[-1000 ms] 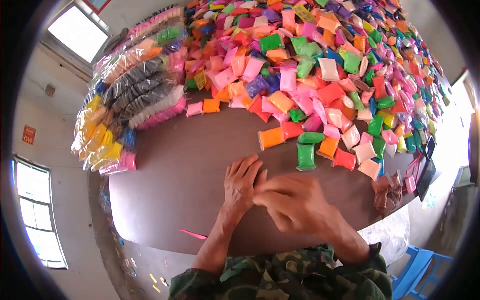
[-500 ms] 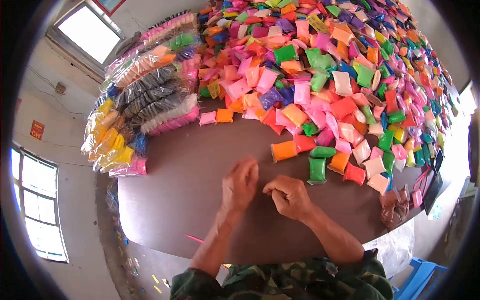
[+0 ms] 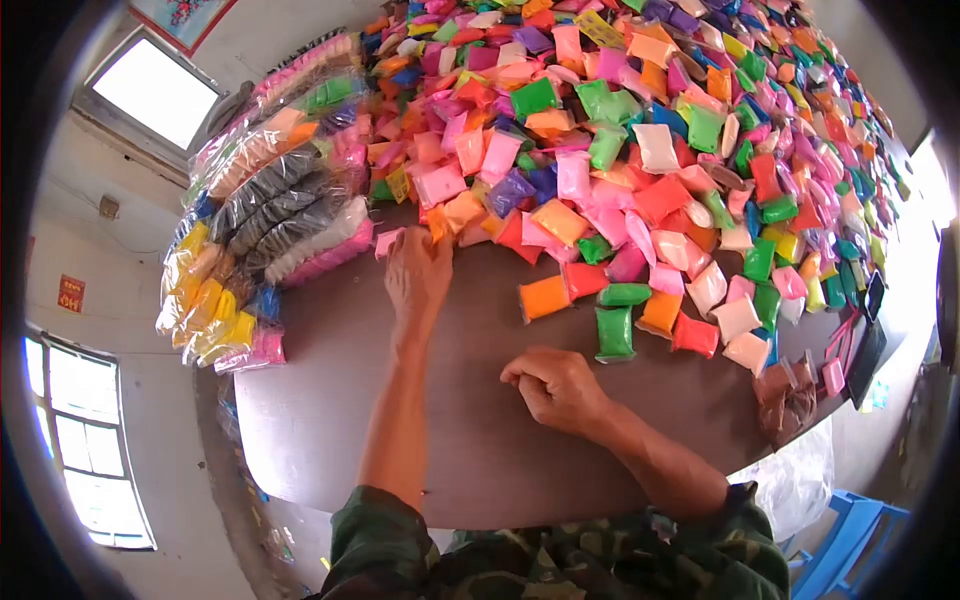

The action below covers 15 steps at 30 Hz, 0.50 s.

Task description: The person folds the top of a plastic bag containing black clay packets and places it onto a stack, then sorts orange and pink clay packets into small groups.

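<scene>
My left hand (image 3: 418, 272) reaches to the near edge of the heap, its fingers closed at a small orange packet (image 3: 437, 222); the hand partly covers the packet. Beside those fingers, on the left, lies a pink packet (image 3: 388, 242). My right hand (image 3: 562, 388) rests low over the brown table (image 3: 330, 420) with its fingers curled. What it holds, if anything, is hidden. Beyond it lie a green packet (image 3: 615, 334) and a larger orange packet (image 3: 544, 299), both in clear wrapping.
A big heap of coloured packets (image 3: 660, 200) covers the far and right parts of the table. Clear bags of packed rows (image 3: 280, 200) are stacked at the left. Brown packets (image 3: 786, 400) lie at the right edge, near a blue stool (image 3: 840, 545).
My left hand has moved forward and left, from beside my right hand to the orange packet at the heap's edge. My right hand stays curled in about the same place. The view has shifted slightly.
</scene>
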{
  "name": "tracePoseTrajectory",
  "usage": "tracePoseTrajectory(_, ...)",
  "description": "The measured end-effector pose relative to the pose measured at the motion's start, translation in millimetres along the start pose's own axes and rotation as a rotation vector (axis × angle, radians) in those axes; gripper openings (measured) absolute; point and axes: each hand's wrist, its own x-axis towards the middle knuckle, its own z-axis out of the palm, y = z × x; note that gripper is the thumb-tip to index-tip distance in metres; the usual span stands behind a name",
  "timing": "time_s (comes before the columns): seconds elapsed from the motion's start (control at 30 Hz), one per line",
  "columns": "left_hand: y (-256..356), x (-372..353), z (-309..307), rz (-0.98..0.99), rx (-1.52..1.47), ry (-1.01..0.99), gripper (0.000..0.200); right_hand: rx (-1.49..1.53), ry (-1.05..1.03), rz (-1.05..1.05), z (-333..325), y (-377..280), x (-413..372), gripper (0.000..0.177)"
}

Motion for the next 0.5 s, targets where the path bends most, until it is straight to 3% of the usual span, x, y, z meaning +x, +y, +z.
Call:
tracePoseTrajectory(0.17,1.5,-68.2,-66.3,-0.036,-0.163,-0.211,0.019,0.0,0.003,-0.028,1.3,1.6,-2.3,0.015)
tracePoseTrajectory(0.37,32.9,-119.6,-131.1,-0.24,-0.264,-0.346,0.026,-0.023,0.018,-0.031,4.4,-1.4,-1.4,0.017)
tracePoseTrajectory(0.5,25.8,-127.5,-148.2,-0.029,-0.17,-0.494,0.032,-0.043,0.015,-0.036,5.2,-1.8,-1.0,0.017)
